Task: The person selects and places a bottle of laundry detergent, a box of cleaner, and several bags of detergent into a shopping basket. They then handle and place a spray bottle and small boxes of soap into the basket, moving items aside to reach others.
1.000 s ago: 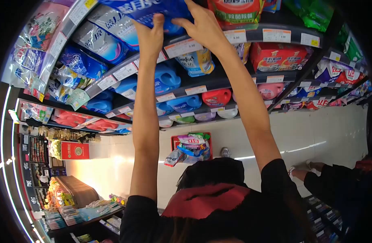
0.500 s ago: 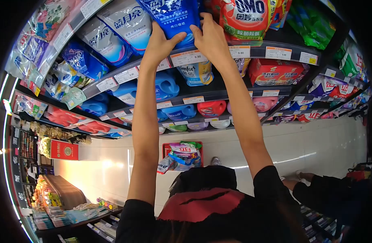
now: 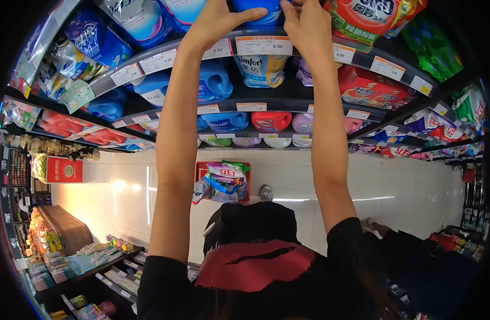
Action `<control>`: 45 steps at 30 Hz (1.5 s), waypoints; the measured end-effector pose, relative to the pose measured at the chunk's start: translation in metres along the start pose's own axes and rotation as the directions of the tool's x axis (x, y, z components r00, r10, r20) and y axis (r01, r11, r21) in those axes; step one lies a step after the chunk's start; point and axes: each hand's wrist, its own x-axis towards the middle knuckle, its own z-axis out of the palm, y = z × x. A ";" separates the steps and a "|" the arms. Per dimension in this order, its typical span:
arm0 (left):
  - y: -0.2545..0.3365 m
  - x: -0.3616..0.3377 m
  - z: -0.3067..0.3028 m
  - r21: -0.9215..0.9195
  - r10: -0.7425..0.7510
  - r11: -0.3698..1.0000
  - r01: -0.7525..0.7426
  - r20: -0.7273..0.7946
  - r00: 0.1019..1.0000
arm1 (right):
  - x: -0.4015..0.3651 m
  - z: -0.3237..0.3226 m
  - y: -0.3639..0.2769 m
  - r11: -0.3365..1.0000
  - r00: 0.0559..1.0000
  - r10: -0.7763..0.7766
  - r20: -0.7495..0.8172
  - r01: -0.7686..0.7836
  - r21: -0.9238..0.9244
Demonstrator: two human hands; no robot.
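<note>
At the top edge of the view a blue detergent pouch stands on the upper shelf, its upper part cut off. My left hand is at its left side, with the thumb laid across the front and the other fingers wrapped round it, partly out of frame. My right hand grips its right side with bent fingers. White and blue pouches lie to the left, and a red and green pouch is to the right. Price labels line the shelf edge below my hands.
Lower shelves hold blue bottles, a Comfort pouch and red boxes. A red basket with bagged goods stands on the floor near my foot. Another person's leg shows at lower right.
The shelves and both hands appear higher in the view, and the pouch is now mostly cut off by the top edge. The basket also appears higher and further left.
</note>
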 end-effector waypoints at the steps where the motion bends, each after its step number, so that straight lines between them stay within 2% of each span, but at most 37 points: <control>1: 0.000 0.000 0.001 0.007 -0.005 1.000 0.005 -0.012 1.000 | -0.001 0.001 -0.001 1.000 1.000 -0.012 -0.011 0.012 -0.003; 2: 0.001 -0.001 0.000 0.011 -0.013 1.000 0.013 -0.027 1.000 | -0.002 0.002 -0.002 1.000 1.000 -0.024 -0.017 0.024 -0.006; 3: 0.008 -0.010 -0.002 0.010 0.070 0.998 -0.069 -0.035 0.997 | -0.004 0.001 -0.006 0.998 0.998 -0.049 -0.046 0.051 0.039; 4: 0.019 -0.022 -0.006 0.180 0.174 0.970 -0.166 -0.033 0.984 | -0.010 -0.001 -0.011 0.991 0.987 -0.126 -0.103 0.129 0.021; 5: 0.016 -0.034 -0.011 0.177 0.301 0.943 -0.281 -0.097 0.949 | -0.020 -0.005 -0.013 0.993 0.996 -0.056 -0.066 0.062 0.098; 6: 0.012 -0.054 -0.021 0.138 0.311 0.946 -0.293 -0.129 0.942 | -0.036 -0.011 -0.016 0.990 0.981 -0.131 -0.145 0.122 -0.066; 7: 0.009 -0.075 -0.030 0.100 0.320 0.946 -0.307 -0.161 0.934 | -0.055 -0.024 -0.016 0.988 0.988 -0.121 -0.092 0.110 -0.111; 8: 0.003 -0.104 -0.045 0.064 0.253 0.967 -0.245 -0.175 0.952 | -0.079 -0.020 -0.017 0.974 0.978 -0.006 -0.210 0.053 0.219; 9: -0.008 -0.138 -0.060 -0.011 0.094 0.995 -0.097 -0.174 0.980 | -0.105 -0.018 -0.027 0.948 0.960 0.117 -0.253 -0.032 0.317; 10: -0.021 -0.171 -0.077 -0.074 -0.067 0.996 0.054 -0.187 0.980 | -0.138 -0.018 -0.025 0.937 0.961 0.213 -0.178 -0.149 0.317; 11: -0.037 -0.203 -0.091 -0.123 -0.227 0.971 0.204 -0.215 0.950 | -0.180 -0.026 0.006 0.951 0.971 0.239 -0.001 -0.233 0.204; 12: -0.070 -0.238 -0.111 -0.077 -0.344 0.939 0.336 -0.234 0.909 | -0.227 -0.020 0.020 0.852 0.862 0.498 0.096 -0.507 0.127; 13: -0.107 -0.275 -0.125 -0.090 -0.450 0.890 0.447 -0.339 0.826 | -0.286 -0.029 0.060 0.932 0.880 0.334 0.339 -0.253 -0.260; 14: -0.150 -0.319 -0.136 -0.117 -0.536 0.830 0.545 -0.433 0.725 | -0.335 -0.030 0.053 0.758 0.649 0.647 0.401 -0.486 -0.435; 15: -0.199 -0.373 -0.147 0.019 -0.543 0.764 0.645 -0.523 0.657 | -0.394 -0.036 0.056 0.689 0.544 0.724 0.424 -0.593 -0.417; 16: -0.245 -0.431 -0.152 0.017 -0.637 0.582 0.813 -0.611 0.469 | -0.452 -0.052 0.059 0.655 0.408 0.754 0.514 -0.523 -0.545; 17: -0.291 -0.493 -0.156 0.070 -0.682 0.450 0.891 -0.617 0.393 | -0.500 -0.063 0.052 0.657 0.358 0.750 0.556 -0.494 -0.569; 18: -0.344 -0.562 -0.156 -0.178 -0.835 0.265 0.948 -0.534 0.134 | -0.536 -0.073 0.043 0.612 0.221 0.778 0.588 -0.478 -0.630; 19: -0.346 -0.590 -0.147 -0.515 -0.895 0.212 0.830 -0.444 -0.047 | -0.565 -0.082 0.033 0.582 0.163 0.794 0.586 -0.482 -0.655; 20: -0.344 -0.613 -0.138 -0.706 -0.945 0.130 0.696 -0.301 -0.130 | -0.590 -0.091 0.023 0.554 0.105 0.806 0.583 -0.483 -0.679; 21: -0.443 -0.746 -0.134 -0.705 -0.958 -0.118 0.699 -0.104 -0.266 | -0.611 -0.103 0.017 0.492 0.041 0.848 0.528 -0.430 -0.757; 22: -0.451 -0.750 -0.129 -0.705 -0.902 -0.258 0.661 -0.069 -0.426 | -0.627 -0.111 0.014 0.431 -0.009 0.884 0.467 -0.374 -0.821; 23: -0.443 -0.746 -0.108 -0.699 -0.820 -0.388 0.600 -0.035 -0.571 | -0.633 -0.113 0.006 0.183 -0.154 0.936 0.317 -0.555 -0.812; 24: -0.441 -0.747 -0.093 -0.688 -0.712 -0.511 0.514 0.004 -0.702 | -0.637 -0.114 -0.001 -0.089 -0.326 0.928 0.182 -0.668 -0.739; 26: -0.461 -0.768 -0.078 -0.789 -0.737 -0.493 0.367 0.155 -0.658 | -0.637 -0.110 -0.014 -0.294 -0.438 0.897 0.058 -0.690 -0.661; 29: -0.500 -0.790 -0.063 -0.804 -0.709 -0.508 0.310 0.186 -0.681 | -0.648 -0.111 -0.018 -0.185 -0.418 0.901 0.121 -0.620 -0.763; 31: -0.516 -0.788 -0.061 -0.797 -0.697 -0.506 0.329 0.153 -0.701 | -0.647 -0.096 -0.021 -0.224 -0.452 0.884 0.117 -0.630 -0.744; 34: -0.537 -0.797 -0.064 -0.769 -0.745 -0.523 0.367 0.203 -0.636 | -0.629 -0.047 -0.039 -0.261 -0.494 0.859 0.133 -0.645 -0.718; 35: -0.542 -0.802 -0.062 -0.776 -0.749 -0.496 0.391 0.154 -0.644 | -0.626 -0.029 -0.043 -0.267 -0.505 0.851 0.145 -0.653 -0.709; 37: -0.545 -0.801 -0.065 -0.762 -0.794 -0.462 0.453 0.127 -0.595 | -0.622 0.004 -0.051 -0.242 -0.501 0.837 0.218 -0.698 -0.674; 38: -0.542 -0.791 -0.069 -0.753 -0.817 -0.442 0.488 0.113 -0.565 | -0.623 0.013 -0.054 -0.232 -0.496 0.830 0.255 -0.723 -0.650; 39: -0.539 -0.780 -0.070 -0.807 -0.855 -0.322 0.495 0.023 -0.518 | -0.626 0.023 -0.055 -0.159 -0.475 0.827 0.302 -0.713 -0.683; 40: -0.542 -0.774 -0.072 -0.788 -0.912 -0.198 0.583 -0.070 -0.405 | -0.626 0.034 -0.056 -0.118 -0.464 0.823 0.329 -0.706 -0.698; 42: -0.540 -0.740 -0.080 -0.734 -0.945 -0.049 0.677 -0.185 -0.269 | -0.620 0.057 -0.061 -0.031 -0.439 0.813 0.382 -0.688 -0.725; 43: -0.527 -0.715 -0.084 -0.483 -0.918 -0.007 0.876 -0.344 -0.197 | -0.615 0.068 -0.064 0.097 -0.369 0.825 0.428 -0.654 -0.750; 44: -0.533 -0.719 -0.076 -0.454 -0.914 0.039 0.890 -0.377 -0.153 | -0.607 0.081 -0.069 0.195 -0.309 0.815 0.490 -0.650 -0.735; 45: -0.513 -0.697 -0.084 -0.328 -0.889 0.069 0.942 -0.449 -0.091 | -0.600 0.092 -0.071 0.292 -0.250 0.797 0.551 -0.638 -0.712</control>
